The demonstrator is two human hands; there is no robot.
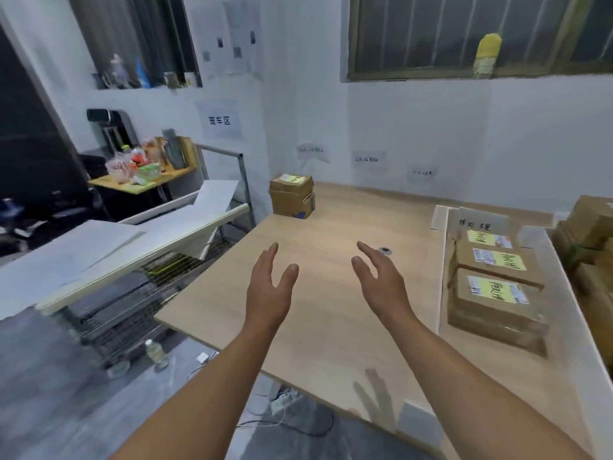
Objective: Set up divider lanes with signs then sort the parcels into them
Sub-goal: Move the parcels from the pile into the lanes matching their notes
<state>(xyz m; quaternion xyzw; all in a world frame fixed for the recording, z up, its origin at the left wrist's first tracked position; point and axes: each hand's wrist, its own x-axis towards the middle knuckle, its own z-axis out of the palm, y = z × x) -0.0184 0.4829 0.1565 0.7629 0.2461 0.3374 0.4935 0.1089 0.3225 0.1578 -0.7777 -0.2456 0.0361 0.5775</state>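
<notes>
My left hand (pixel 270 287) and my right hand (pixel 381 280) hover open over the wooden table (pixel 331 310), palms facing each other, holding nothing. Two stacked brown parcels (pixel 292 195) with a yellow label stand at the table's far left corner. On the right, a white divider board (pixel 442 270) walls off a lane holding three brown parcels (pixel 494 287) with yellow labels, headed by a handwritten sign (pixel 474 224). Small paper signs (pixel 368 159) are stuck on the wall behind the table.
More brown boxes (pixel 590 234) are piled at the far right. White boards (pixel 132 237) lie across a wire cage cart (pixel 139 293) on the left. A cluttered side table (pixel 142 177) stands behind it. A bottle (pixel 156 353) and cables lie on the floor.
</notes>
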